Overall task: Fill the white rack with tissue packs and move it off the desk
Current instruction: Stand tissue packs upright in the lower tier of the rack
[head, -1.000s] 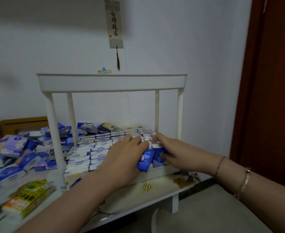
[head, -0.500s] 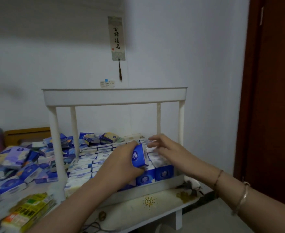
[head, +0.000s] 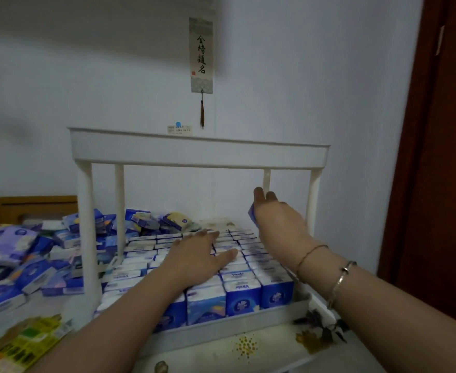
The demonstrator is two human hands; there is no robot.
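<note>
The white rack [head: 200,154] stands on the desk [head: 251,354], its lower shelf packed with several upright blue-and-white tissue packs [head: 244,294] in rows. My left hand [head: 197,258] lies flat with straight fingers on top of the packed rows near the middle. My right hand [head: 278,219] is raised above the shelf's back right part and holds one blue tissue pack [head: 251,214], mostly hidden behind the palm. The upper shelf's inside is out of sight.
A loose heap of tissue packs [head: 28,254] covers the desk left of the rack. A yellow-green packet [head: 30,343] lies at the front left. A wooden headboard [head: 36,205] stands behind the heap, and a dark red door [head: 442,157] is at the right.
The blue pack has passed from my left hand to my right, which lifted it up and to the right. My left hand has flattened on the packed rows.
</note>
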